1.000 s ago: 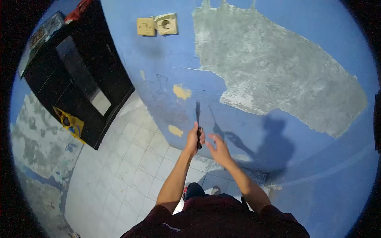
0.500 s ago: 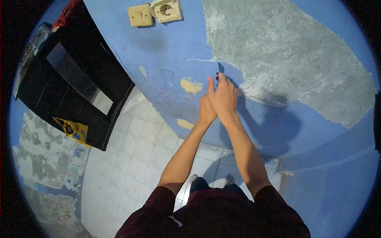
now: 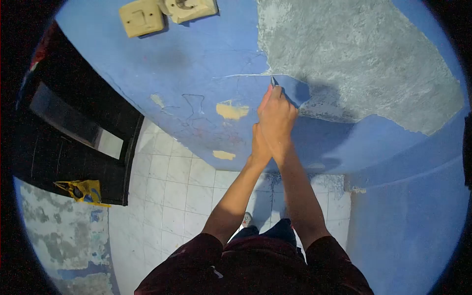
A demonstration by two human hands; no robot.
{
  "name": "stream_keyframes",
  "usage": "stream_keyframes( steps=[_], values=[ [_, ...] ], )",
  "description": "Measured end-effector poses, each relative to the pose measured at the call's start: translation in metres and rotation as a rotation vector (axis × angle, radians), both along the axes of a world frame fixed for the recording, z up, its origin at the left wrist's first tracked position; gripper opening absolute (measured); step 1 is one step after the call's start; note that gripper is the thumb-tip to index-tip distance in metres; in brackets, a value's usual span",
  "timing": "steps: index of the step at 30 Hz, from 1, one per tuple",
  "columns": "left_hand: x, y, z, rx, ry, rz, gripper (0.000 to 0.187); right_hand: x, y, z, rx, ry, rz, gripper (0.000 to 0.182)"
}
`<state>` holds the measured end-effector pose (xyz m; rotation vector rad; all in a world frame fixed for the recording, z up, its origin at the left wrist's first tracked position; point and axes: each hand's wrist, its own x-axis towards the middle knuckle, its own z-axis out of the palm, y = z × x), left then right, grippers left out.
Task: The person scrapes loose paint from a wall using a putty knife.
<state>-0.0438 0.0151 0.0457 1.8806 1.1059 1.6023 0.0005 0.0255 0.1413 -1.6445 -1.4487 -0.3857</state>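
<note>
My right hand (image 3: 278, 117) is closed around a scraper; only its narrow grey blade (image 3: 273, 81) shows above the fingers, and the handle is hidden. The blade tip is at a thin pale crack (image 3: 250, 75) in the blue paint, close to the lower left of a large bare grey plaster patch (image 3: 339, 54). Pressed under and beside my right hand is my left hand (image 3: 258, 142). Its fingers are hidden behind the right, so what they hold cannot be seen. My forearms nearly cross at the wrists.
A yellowed switch (image 3: 141, 18) and a socket (image 3: 191, 7) are on the wall at upper left. Pale yellow patches (image 3: 232, 110) mark the paint. White floor tiles (image 3: 172, 191) lie below. At left are a dark door (image 3: 73, 162) and a yellow bag (image 3: 84, 191).
My right hand has closed more around the scraper, and the blade now reaches the crack line. The head view has shifted, moving the switch, socket and door leftward.
</note>
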Motion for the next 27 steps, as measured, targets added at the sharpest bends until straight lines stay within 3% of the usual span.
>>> stream_keyframes(
  steps=[1, 5, 10, 14, 16, 17, 19, 20, 22, 26, 27],
  values=[
    [0.000, 0.004, -0.010, -0.086, -0.106, -0.062, 0.024, -0.001, 0.001, -0.004, 0.077, -0.006, 0.020, 0.019],
    [-0.003, 0.015, -0.043, -0.146, -0.076, -0.062, 0.025, -0.009, 0.005, -0.020, 0.130, -0.023, 0.009, 0.018],
    [-0.013, 0.003, -0.075, -0.221, -0.040, -0.041, 0.026, -0.013, 0.005, -0.080, 0.004, 0.054, 0.055, 0.017],
    [-0.024, -0.021, -0.081, -0.248, -0.018, -0.013, 0.027, -0.023, 0.000, -0.098, -0.074, 0.043, 0.063, 0.018],
    [-0.026, -0.033, -0.077, -0.246, -0.009, -0.009, 0.028, -0.023, -0.007, -0.099, -0.326, 0.069, 0.020, 0.021],
    [-0.029, -0.040, -0.076, -0.240, -0.010, -0.014, 0.028, -0.023, -0.010, -0.100, -0.319, 0.068, 0.015, 0.021],
    [-0.030, -0.048, -0.073, -0.400, 0.218, -0.018, 0.033, -0.015, -0.015, -0.101, -0.367, 0.068, 0.060, 0.024],
    [-0.029, -0.054, -0.081, -0.385, 0.214, -0.025, 0.033, -0.007, -0.019, -0.112, -0.353, 0.063, 0.053, 0.024],
    [-0.027, -0.057, -0.094, -0.433, 0.314, 0.178, 0.045, 0.018, -0.022, -0.138, -0.209, 0.269, 0.095, 0.024],
    [-0.017, -0.071, -0.035, -0.485, 0.602, 0.088, 0.055, 0.071, -0.046, -0.155, -0.223, 0.552, 0.115, 0.025],
    [-0.014, -0.064, -0.025, -0.415, 0.683, 0.068, 0.057, 0.079, -0.050, -0.150, -0.218, 0.822, 0.249, 0.027]
  ],
)
